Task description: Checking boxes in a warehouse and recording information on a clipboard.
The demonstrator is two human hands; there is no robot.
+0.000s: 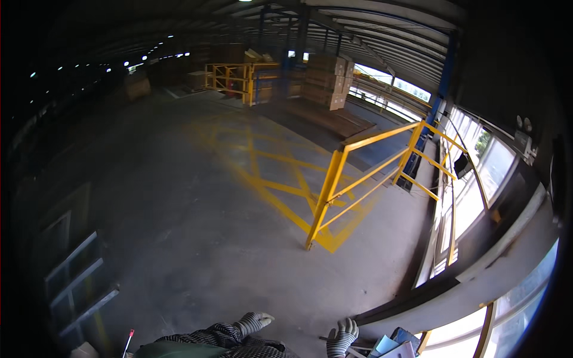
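Observation:
At the lower edge, my left hand (253, 323) wears a striped glove with pale fingertips. Its fingers point right, loosely stretched, and nothing shows in them. A dark checkered sleeve (218, 335) leads to it. My right hand (342, 337), in a matching glove, has its fingers raised and slightly apart beside the near end of a long ledge (412, 319). A thin grey bar passes close to this hand; whether they touch I cannot tell. Just right of it are a light blue sheet or folder (384, 346) and other papers, partly cut off by the frame.
A yellow railing (327, 197) stands ahead on the grey floor, beside yellow hatched markings (256, 179). Stacked cardboard boxes (325, 80) and another yellow barrier (249, 83) are farther back. Windows (492, 164) line the right wall. Metal frames (74, 280) lie at left.

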